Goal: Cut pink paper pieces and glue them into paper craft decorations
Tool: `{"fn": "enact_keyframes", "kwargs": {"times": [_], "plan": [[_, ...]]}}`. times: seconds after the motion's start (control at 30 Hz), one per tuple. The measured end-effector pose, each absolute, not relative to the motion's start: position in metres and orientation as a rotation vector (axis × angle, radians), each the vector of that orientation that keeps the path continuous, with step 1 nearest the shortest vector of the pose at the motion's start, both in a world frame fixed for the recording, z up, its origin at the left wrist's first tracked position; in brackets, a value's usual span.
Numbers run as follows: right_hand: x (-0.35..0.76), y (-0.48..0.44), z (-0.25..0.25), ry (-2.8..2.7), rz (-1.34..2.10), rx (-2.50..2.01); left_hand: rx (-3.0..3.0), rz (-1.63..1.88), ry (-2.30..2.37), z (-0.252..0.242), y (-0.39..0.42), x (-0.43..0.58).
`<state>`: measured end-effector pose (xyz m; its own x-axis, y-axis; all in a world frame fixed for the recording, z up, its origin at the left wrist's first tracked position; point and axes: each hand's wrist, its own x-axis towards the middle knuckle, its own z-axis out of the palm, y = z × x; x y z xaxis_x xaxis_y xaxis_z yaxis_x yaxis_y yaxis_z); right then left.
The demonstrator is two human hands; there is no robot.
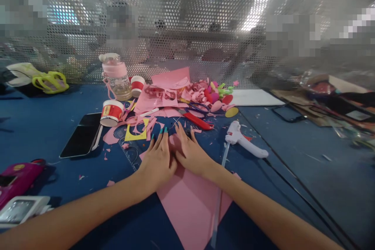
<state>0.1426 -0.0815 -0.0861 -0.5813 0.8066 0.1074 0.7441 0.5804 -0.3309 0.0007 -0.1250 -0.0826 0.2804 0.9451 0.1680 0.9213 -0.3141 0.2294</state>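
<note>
A sheet of pink paper (pixel 190 207) lies in front of me, one corner towards me. Both hands rest on its far part, thumbs close together. My left hand (pixel 158 164) lies with its fingers stretched forward, their nails blue-green. Beside it, my right hand (pixel 191 150) has its fingers spread. Whether anything small lies under the palms is hidden. A clear patterned ruler or stencil (pixel 129 151) shows left of my left hand. To the right lies a white glue gun (pixel 246 144); its long translucent glue stick (pixel 222 179) passes under my right forearm and over the paper.
Beyond my hands are pink paper scraps (pixel 158 97), a red-handled cutter (pixel 197 120) and dark-handled scissors (pixel 199 108). Paper cups (pixel 111 113), a water bottle (pixel 115 78) and a phone (pixel 82 134) stand or lie left. A black cord (pixel 299 197) runs right. Perforated metal mesh (pixel 187 39) rises behind.
</note>
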Motion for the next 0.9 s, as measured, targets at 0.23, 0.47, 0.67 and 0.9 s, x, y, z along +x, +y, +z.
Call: {"fn": "enact_keyframes", "kwargs": {"times": [0.23,0.47,0.67,0.9], "plan": [[0.151,-0.083,-0.095,-2.293,0.481,-1.242,2.46,0.41,1.743,-0.087,-0.117,-0.006],[0.154,-0.079,-0.093,-2.362,0.503,-1.123,2.51,0.435,1.678,-0.091,-0.113,-0.01],[0.156,-0.075,-0.095,-2.422,0.478,-1.069,2.525,0.446,1.658,-0.094,-0.112,-0.011],[0.152,-0.078,-0.088,-2.447,0.452,-1.109,2.518,0.486,1.664,-0.098,-0.112,-0.011]]}}
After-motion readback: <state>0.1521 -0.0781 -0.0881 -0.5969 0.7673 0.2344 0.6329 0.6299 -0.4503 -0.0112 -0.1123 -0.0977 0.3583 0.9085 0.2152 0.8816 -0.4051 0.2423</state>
